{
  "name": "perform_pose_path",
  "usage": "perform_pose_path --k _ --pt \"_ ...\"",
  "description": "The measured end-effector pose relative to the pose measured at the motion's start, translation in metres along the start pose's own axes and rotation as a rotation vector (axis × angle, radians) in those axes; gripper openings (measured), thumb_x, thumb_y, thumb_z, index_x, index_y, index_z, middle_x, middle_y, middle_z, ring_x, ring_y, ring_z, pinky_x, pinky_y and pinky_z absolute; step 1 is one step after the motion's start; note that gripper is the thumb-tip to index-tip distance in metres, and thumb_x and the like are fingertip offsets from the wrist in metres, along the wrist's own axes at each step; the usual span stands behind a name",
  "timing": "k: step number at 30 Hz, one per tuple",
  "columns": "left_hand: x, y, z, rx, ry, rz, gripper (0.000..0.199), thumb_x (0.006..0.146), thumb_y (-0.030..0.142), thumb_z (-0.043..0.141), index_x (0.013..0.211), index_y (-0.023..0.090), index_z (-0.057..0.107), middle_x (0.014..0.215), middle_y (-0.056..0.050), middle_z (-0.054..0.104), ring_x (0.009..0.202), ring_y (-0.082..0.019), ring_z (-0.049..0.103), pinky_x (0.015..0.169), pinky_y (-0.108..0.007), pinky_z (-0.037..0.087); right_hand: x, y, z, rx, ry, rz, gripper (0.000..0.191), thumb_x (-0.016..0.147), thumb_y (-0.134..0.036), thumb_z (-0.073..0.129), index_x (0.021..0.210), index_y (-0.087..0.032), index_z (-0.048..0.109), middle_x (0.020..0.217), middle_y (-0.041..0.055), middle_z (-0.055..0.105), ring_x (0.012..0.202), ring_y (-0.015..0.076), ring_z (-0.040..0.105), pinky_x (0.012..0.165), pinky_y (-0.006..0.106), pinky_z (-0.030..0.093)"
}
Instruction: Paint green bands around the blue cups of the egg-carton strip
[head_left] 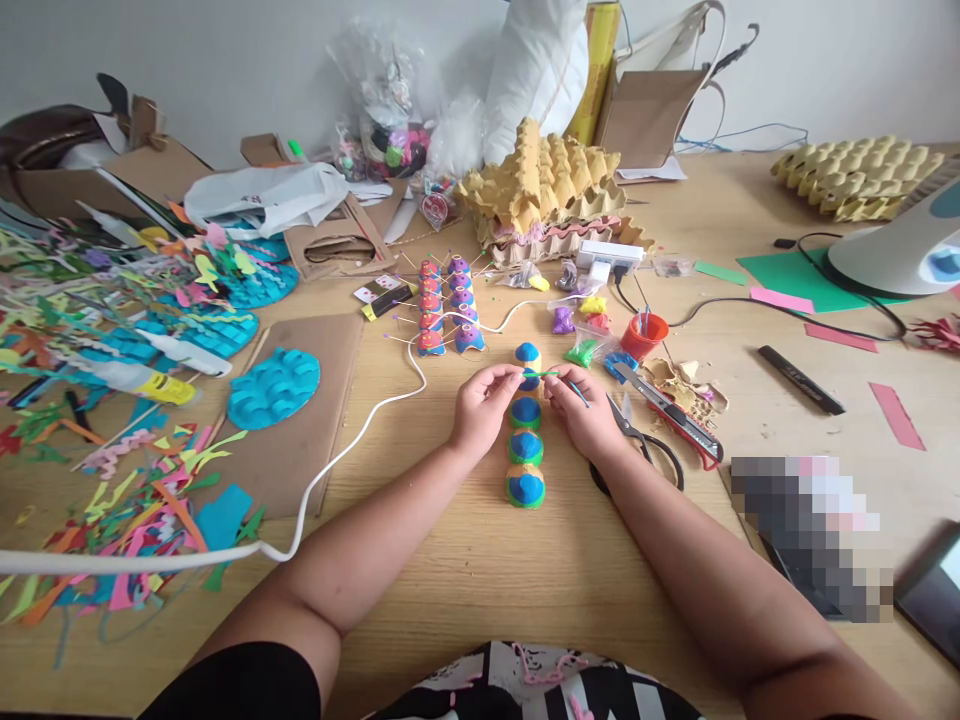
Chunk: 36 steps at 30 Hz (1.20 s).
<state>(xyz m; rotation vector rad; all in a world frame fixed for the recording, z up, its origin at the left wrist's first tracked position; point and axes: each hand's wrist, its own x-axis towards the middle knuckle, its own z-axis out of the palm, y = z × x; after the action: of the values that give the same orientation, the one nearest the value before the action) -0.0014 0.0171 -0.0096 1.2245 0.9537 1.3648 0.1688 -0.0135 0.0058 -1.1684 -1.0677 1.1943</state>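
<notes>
The left hand (484,402) and right hand (586,412) each pinch one thin green strip (540,375) over a row of five blue-topped cups (526,447) on the tabletop (450,600); two decorated cup rows (431,320) stand beyond.

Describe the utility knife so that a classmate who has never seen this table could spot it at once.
On the wooden table, find the red cup with thin sticks in it. Just nearer the camera, the utility knife lies at a slant, its metal blade out. It has a straight, red-edged grip, while the neighbouring scissors have black finger loops.
</notes>
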Motion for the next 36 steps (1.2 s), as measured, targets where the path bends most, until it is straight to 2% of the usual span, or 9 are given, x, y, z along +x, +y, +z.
perform_pose_path --k 4,12,17,25,32,36 --pt "0.000 0.000 0.000 -0.006 -0.006 -0.001 0.045 0.087 0.063 0.085 0.102 0.020 0.082 0.100 -0.008 0.086 0.095 -0.020 0.082 0.093 -0.035 0.065 -0.001 0.001 0.000 -0.004 0.002 -0.012 0.048 0.086 -0.069 0.081 0.090 -0.024 0.064 0.080 -0.0039 0.061 0.066 0.0114 0.045 0.064 0.027 0.038" --pt "0.002 -0.003 -0.002 0.037 0.020 0.000 0.035 0.092 0.052 0.082 0.109 0.021 0.083 0.107 -0.007 0.085 0.096 -0.018 0.078 0.091 -0.031 0.062 -0.003 -0.006 0.003 -0.184 0.027 -0.126 0.046 0.092 -0.069 0.075 0.086 -0.024 0.066 0.081 -0.0005 0.065 0.077 0.0162 0.056 0.079 0.032 0.049" --pt "0.002 -0.003 -0.002 0.068 0.033 0.027 0.033 0.090 0.049 0.083 0.108 0.022 0.078 0.098 -0.005 0.081 0.089 -0.016 0.074 0.084 -0.029 0.060 -0.003 -0.010 0.004 -0.282 0.035 -0.160 0.051 0.089 -0.075 0.075 0.084 -0.024 0.068 0.076 0.0007 0.063 0.072 0.0171 0.052 0.069 0.033 0.047" --pt "-0.001 -0.002 -0.003 0.191 0.039 0.085 0.016 0.090 0.033 0.078 0.101 0.023 0.075 0.095 -0.003 0.079 0.087 -0.016 0.073 0.083 -0.028 0.058 -0.002 -0.013 0.006 -0.303 0.055 -0.109 0.060 0.079 -0.084 0.080 0.081 -0.024 0.070 0.068 -0.0008 0.060 0.066 0.0157 0.047 0.063 0.033 0.042" --pt "0.001 -0.003 -0.005 0.231 0.050 0.048 0.012 0.088 0.021 0.075 0.100 0.022 0.073 0.095 -0.003 0.078 0.088 -0.017 0.073 0.084 -0.029 0.058 -0.002 -0.010 0.006 -0.405 0.053 -0.135 0.048 0.087 -0.070 0.078 0.081 -0.023 0.069 0.068 -0.0006 0.061 0.066 0.0155 0.048 0.064 0.033 0.040" --pt "0.001 -0.002 -0.007 0.258 0.036 0.034 0.015 0.088 0.015 0.074 0.101 0.022 0.073 0.087 0.000 0.073 0.077 -0.014 0.067 0.078 -0.027 0.055 -0.001 -0.009 0.005 -0.419 0.055 -0.119 0.041 0.088 -0.062 0.078 0.080 -0.023 0.068 0.069 -0.0007 0.061 0.067 0.0155 0.048 0.064 0.032 0.040"
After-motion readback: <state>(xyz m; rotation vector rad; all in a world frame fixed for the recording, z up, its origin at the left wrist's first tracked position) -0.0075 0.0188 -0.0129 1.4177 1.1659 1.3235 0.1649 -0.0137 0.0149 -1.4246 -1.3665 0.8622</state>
